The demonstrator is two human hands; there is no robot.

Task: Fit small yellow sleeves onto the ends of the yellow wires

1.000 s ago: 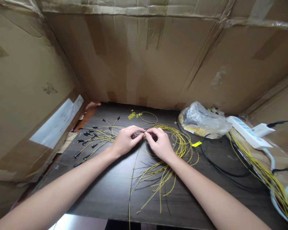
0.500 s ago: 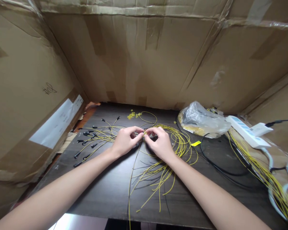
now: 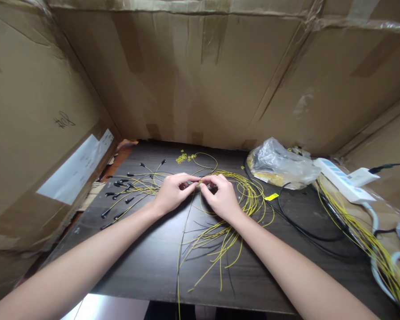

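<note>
My left hand (image 3: pixel 175 191) and my right hand (image 3: pixel 220 195) meet fingertip to fingertip over the middle of the table. A small yellow piece (image 3: pixel 200 183) shows between the pinched fingertips, nearest the right ones. Thin yellow and black wires (image 3: pixel 180 251) hang from the left fingertips down past the table's front edge; exactly how they are gripped is hidden. Left of the hands, several wires with black plug ends (image 3: pixel 120 183) fan out. A loose coil of yellow wires (image 3: pixel 253 191) lies beside and under my right hand, its loose ends (image 3: pixel 216 249) spread toward me.
Small yellow pieces (image 3: pixel 182 157) lie in a pile at the back of the table (image 3: pixel 136 266). Further right are a clear plastic bag (image 3: pixel 276 162), a black cable (image 3: pixel 296 229), a yellow tag (image 3: pixel 271 197), a white power strip (image 3: pixel 342 180) and a wire bundle (image 3: pixel 363 242). Cardboard walls (image 3: pixel 186 80) enclose the table.
The view has shifted slightly, so everything sits a little higher and to the left. My fingertips have drawn a bit closer together around the small yellow piece.
</note>
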